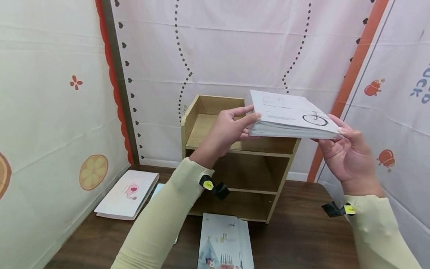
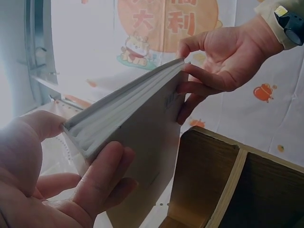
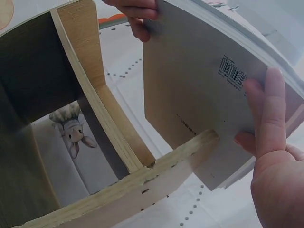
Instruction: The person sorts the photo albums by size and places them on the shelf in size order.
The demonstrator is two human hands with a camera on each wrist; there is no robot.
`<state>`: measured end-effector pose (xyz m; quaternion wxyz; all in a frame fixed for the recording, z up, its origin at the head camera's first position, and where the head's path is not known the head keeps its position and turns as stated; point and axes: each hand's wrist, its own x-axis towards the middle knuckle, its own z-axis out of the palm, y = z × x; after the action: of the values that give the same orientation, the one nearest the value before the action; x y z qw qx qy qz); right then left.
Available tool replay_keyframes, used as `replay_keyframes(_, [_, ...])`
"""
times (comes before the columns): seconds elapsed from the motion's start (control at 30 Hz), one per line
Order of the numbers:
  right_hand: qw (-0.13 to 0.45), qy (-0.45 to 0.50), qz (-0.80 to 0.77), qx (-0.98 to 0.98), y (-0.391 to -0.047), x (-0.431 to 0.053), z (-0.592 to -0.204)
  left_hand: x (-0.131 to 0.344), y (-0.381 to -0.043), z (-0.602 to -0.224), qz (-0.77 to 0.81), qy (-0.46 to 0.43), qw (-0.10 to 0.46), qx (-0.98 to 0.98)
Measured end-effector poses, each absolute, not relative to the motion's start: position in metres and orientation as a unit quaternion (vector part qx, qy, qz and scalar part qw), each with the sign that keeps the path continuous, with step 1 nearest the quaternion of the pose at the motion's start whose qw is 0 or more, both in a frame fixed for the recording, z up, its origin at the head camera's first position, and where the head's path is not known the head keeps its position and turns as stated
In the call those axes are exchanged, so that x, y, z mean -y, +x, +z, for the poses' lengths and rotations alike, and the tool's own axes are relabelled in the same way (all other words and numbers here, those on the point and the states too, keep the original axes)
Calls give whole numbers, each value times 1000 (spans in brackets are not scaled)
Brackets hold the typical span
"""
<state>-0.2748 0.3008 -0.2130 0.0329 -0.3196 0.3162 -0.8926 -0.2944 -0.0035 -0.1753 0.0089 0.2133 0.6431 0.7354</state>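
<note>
A white book [image 1: 285, 110] with a bicycle drawn on its cover is held nearly flat above the top tier of a small wooden shelf [image 1: 218, 151]. My left hand [image 1: 230, 129] pinches its left end, thumb on the cover and fingers underneath. At the right front corner my right hand [image 1: 349, 155] grips it the same way. The page edges face me. In the right wrist view the underside of the book [image 3: 190, 80] shows a barcode, and one shelf side panel [image 3: 156, 173] overlaps its lower part.
A white book with a pink elephant [image 1: 129, 194] lies on the dark wooden table [image 1: 302, 231] at left. Beneath my left sleeve a light-blue item [image 1: 157, 189] is partly hidden. A book with a tent picture [image 1: 223, 243] lies before the shelf. Printed cloth [image 1: 235, 48] hangs behind.
</note>
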Motion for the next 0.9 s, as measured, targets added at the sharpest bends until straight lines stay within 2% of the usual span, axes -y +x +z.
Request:
replay_keyframes(0.3, [39,-313,-891,-327,-276,-293,-211,16,-293,-179,735,215,6,-643])
replay_keyframes(0.67, [115,-346,-875,-317,-275,-287,-210,33,-291,-181,731,216,-8,-648])
replay_keyframes(0.9, [130,-343,-868,-334,-268,-277,-209,46,-289,-187,722,199,-21,-662])
